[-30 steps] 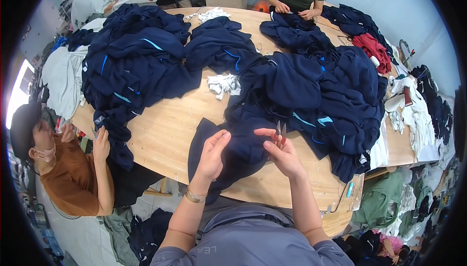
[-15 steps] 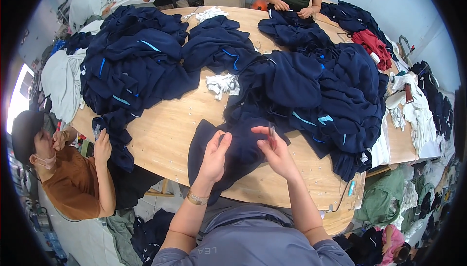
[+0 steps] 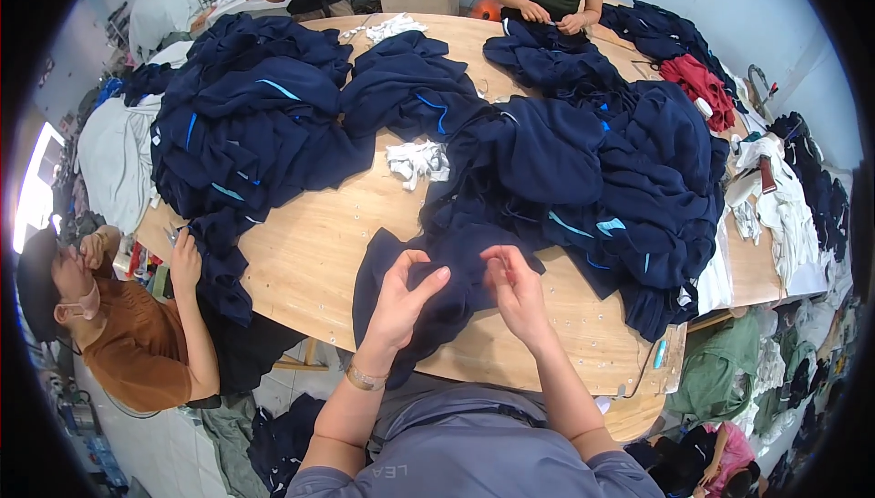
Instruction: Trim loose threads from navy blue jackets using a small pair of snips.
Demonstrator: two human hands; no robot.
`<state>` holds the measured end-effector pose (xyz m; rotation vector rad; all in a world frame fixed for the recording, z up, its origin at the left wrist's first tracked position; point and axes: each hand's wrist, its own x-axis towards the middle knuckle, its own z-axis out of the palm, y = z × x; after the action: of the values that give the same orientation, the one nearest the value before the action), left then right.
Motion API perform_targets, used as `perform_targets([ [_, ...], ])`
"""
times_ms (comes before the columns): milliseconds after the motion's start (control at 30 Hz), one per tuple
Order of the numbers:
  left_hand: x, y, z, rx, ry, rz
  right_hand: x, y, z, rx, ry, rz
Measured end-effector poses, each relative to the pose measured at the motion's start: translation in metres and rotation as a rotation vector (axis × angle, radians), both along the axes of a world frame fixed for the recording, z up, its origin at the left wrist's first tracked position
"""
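Observation:
A navy garment (image 3: 442, 302) lies on the near part of the table and hangs over its front edge. My left hand (image 3: 401, 302) is above its left part, thumb and fingers apart, with dark cloth visible between them. To the right, my right hand (image 3: 518, 288) is over the same garment with its fingers curled together. Whatever those fingers may hold is too blurred and hidden to name. Beyond my hands, the cloth runs into a large pile of navy garments (image 3: 592, 161) with light-blue strips.
Another navy pile (image 3: 255, 106) stands at the left of the wooden table (image 3: 310, 252). White scraps (image 3: 417, 161) lie mid-table. A person in brown (image 3: 150, 334) sits at the left, and two others work at the far edge. A red cloth (image 3: 697, 88) lies far right.
My left thumb and fingers have spread apart. My right hand has lowered slightly, and its fingers have curled inward. The cloth beneath has barely moved.

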<state>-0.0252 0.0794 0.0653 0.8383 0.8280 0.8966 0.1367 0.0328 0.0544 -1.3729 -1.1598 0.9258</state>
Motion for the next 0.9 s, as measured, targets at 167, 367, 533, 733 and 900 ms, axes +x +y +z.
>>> perform_targets([
  [167, -0.002, 0.003, -0.003, 0.113, 0.045, 0.018, 0.014, -0.012, -0.007, 0.044, -0.165, 0.078],
  [367, 0.0, 0.001, 0.006, 0.137, 0.102, 0.002, 0.015, -0.017, 0.0, 0.128, -0.421, 0.12],
  [533, 0.0, 0.0, 0.006, 0.197, 0.176, 0.0, 0.018, -0.016, 0.004, 0.113, -0.501, 0.193],
  [733, -0.001, -0.001, 0.003, 0.318, 0.25, -0.003, 0.016, -0.013, 0.007, 0.191, -0.585, 0.184],
  [900, -0.002, 0.0, 0.0, 0.27, 0.237, -0.002, 0.02, -0.013, 0.003, 0.231, -0.633, 0.134],
])
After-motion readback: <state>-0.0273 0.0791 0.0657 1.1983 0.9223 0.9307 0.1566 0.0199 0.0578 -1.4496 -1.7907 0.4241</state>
